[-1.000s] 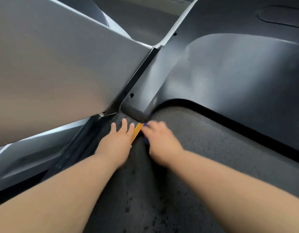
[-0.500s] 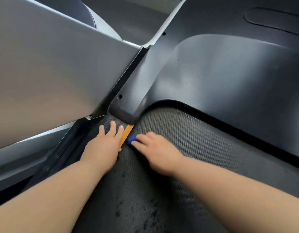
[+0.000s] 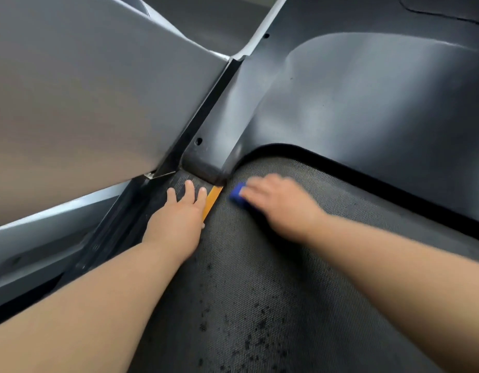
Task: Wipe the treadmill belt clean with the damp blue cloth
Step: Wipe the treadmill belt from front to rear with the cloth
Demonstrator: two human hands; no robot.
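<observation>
The left hand [image 3: 179, 219] lies flat on the side rail [image 3: 163, 208], fingers straight, holding nothing. The right hand [image 3: 278, 203] covers the blue cloth [image 3: 237, 196] on the belt [image 3: 300, 265]; blur hides any grip. Dark specks [image 3: 259, 337] behind both wrists suggest most wiping is left.

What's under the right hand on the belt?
A blue cloth lies on the treadmill belt under the right hand; only its front corner shows. The hand, blurred, covers the rest.
</observation>
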